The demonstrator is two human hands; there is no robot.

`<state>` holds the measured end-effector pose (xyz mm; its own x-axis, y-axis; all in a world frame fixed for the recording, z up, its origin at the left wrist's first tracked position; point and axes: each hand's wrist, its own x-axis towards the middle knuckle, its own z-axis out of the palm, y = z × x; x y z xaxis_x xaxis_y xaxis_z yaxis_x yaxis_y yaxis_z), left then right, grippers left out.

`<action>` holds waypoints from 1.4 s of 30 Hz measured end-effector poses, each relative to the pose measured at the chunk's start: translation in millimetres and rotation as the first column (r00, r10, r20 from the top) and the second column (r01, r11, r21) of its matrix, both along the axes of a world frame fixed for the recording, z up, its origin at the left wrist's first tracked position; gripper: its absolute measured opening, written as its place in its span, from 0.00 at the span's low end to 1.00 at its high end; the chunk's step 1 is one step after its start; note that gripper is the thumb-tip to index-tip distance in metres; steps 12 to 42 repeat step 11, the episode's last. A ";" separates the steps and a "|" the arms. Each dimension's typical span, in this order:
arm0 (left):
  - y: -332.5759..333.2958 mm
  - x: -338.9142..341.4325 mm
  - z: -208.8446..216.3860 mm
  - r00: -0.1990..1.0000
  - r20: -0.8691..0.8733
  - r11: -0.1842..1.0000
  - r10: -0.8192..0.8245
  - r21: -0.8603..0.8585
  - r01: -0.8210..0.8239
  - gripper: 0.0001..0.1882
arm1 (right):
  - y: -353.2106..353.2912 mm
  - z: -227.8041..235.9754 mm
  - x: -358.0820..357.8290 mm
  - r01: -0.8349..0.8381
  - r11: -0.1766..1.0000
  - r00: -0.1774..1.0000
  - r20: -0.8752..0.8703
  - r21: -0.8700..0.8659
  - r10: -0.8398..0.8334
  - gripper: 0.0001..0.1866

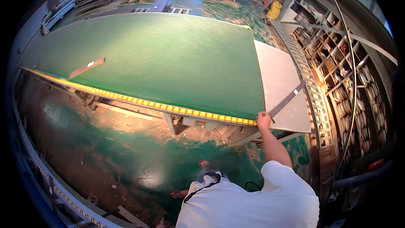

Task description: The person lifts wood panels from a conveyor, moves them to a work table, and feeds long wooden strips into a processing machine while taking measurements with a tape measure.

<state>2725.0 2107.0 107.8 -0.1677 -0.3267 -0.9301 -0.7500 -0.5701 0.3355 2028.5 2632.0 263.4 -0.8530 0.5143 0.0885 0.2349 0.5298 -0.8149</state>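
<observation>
My right hand (264,120) reaches out to the near right corner of the long green-topped table (168,59). Its fingers are closed at the near end of a dark brown strip (289,100) with a small white label, and seem to grip its edge. The strip slants away across a pale board (276,67) at the table's right end. Another brown strip (87,68) with a white label lies on the green top, far to the left. At the lower edge, only a bit of my left hand (161,224) shows; its fingers cannot be made out.
A row of yellow rollers (147,104) runs along the table's near edge. To the right are a roller conveyor (310,88) and shelves with coiled bands (348,97). Another machine rail (63,198) curves at lower left. Sawdust marks the green floor (143,164).
</observation>
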 end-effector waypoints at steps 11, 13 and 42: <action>148.6 -245.2 60.7 0.994 -0.017 0.994 -0.110 -0.001 0.110 0.31 | 228.8 -51.7 -179.0 0.248 0.896 0.689 0.584 0.368 -0.430 0.43; 148.6 -245.2 60.7 0.994 -0.017 0.994 -0.110 -0.001 0.110 0.31 | 228.8 -51.7 -179.0 0.248 0.896 0.689 0.584 0.368 -0.430 0.43; 148.6 -245.2 60.7 0.994 -0.017 0.994 -0.110 -0.001 0.110 0.31 | 228.8 -51.7 -179.0 0.248 0.896 0.689 0.584 0.368 -0.430 0.43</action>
